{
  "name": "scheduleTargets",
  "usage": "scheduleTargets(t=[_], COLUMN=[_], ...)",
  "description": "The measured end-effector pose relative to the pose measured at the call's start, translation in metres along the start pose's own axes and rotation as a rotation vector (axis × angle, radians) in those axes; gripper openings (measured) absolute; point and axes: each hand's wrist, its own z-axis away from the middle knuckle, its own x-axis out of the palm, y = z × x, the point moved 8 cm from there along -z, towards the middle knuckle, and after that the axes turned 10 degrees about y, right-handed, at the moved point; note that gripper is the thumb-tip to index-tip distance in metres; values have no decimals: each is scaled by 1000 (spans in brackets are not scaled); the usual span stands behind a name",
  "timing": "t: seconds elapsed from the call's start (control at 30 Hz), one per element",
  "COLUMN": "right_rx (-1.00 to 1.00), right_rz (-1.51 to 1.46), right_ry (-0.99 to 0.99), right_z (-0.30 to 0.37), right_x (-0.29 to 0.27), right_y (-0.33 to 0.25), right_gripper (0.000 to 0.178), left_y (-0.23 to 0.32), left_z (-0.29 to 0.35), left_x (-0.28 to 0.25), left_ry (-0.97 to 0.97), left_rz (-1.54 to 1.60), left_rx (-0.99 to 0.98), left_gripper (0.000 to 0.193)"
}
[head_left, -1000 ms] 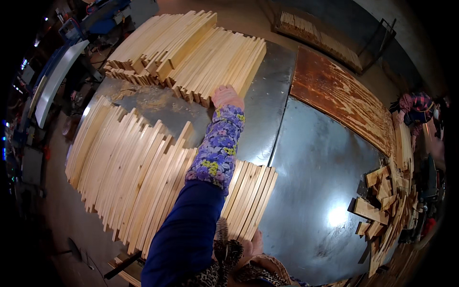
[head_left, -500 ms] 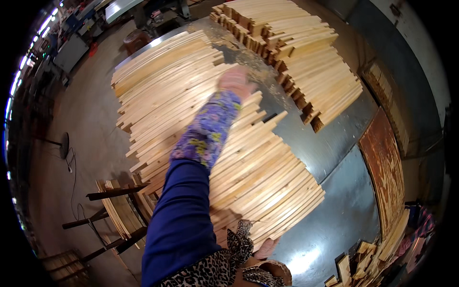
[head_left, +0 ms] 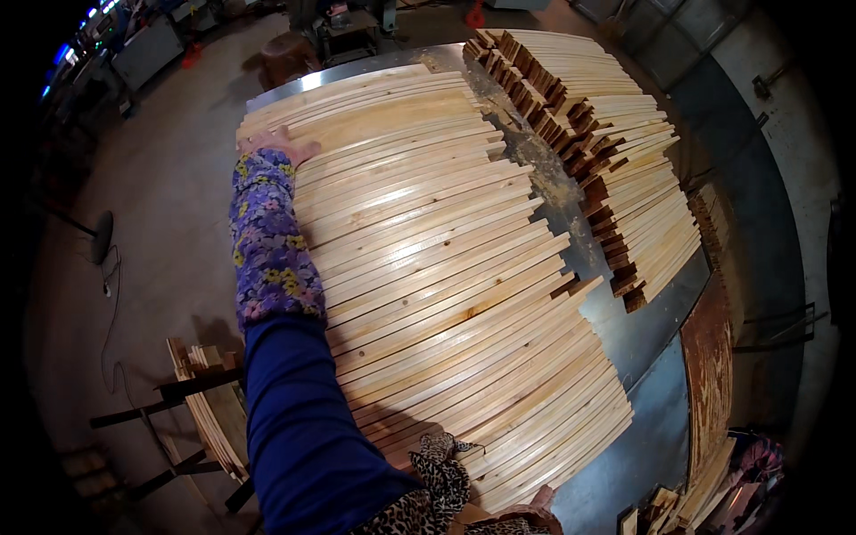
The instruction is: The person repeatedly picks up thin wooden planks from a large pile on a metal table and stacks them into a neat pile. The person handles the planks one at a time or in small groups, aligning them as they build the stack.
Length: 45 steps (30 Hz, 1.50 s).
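Observation:
Many long, pale wooden strips (head_left: 428, 241) lie side by side in a broad layer on a metal-topped table, their right ends uneven. My left hand (head_left: 278, 144) rests on the far left ends of the strips, fingers spread and thumb out to the right, holding nothing. A flowered purple cuff (head_left: 278, 236) covers its forearm below a blue sleeve. At the near edge of the layer, a small part of my right hand (head_left: 540, 499) shows beside the strips. Its fingers are mostly hidden.
A second stack of wooden strips (head_left: 637, 169) stands at the far right, with sawdust (head_left: 535, 156) in the gap. A worn brown board (head_left: 709, 366) lies along the right side, above scrap wood (head_left: 682, 504). A rack with slats (head_left: 209, 401) stands at the lower left.
My left hand has swept from the strips' right ends to their far left ends. The view has shifted, and the strips' left ends now sit more evenly under the arm.

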Motion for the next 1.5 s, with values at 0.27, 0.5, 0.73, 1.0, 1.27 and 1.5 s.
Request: scheduleTargets(t=[0.27,0.5,0.73,1.0,1.27,1.5], right_rx=[-27,-92,-258,-135,272,-182], right_rz=[34,-305,-114,16,-307,-18], right_ry=[-34,-64,-122,-182,-401,-209], right_z=[-3,9,1,-17,-24,-12], right_x=[-18,-51,-46,-40,-30,-61], right_y=[15,-12,-72,-73,-31,-64], right_gripper=[84,76,91,81,82,96], left_y=[-21,39,371,664,682,523], left_z=[85,162,220,230,223,311], left_x=[-8,14,5,-101,-86,-62], left_ry=[349,538,274,593,596,714], left_rz=[30,480,655,274,18,415], left_rx=[301,451,684,669,715,1115], left_gripper=[36,41,52,31,44,69])
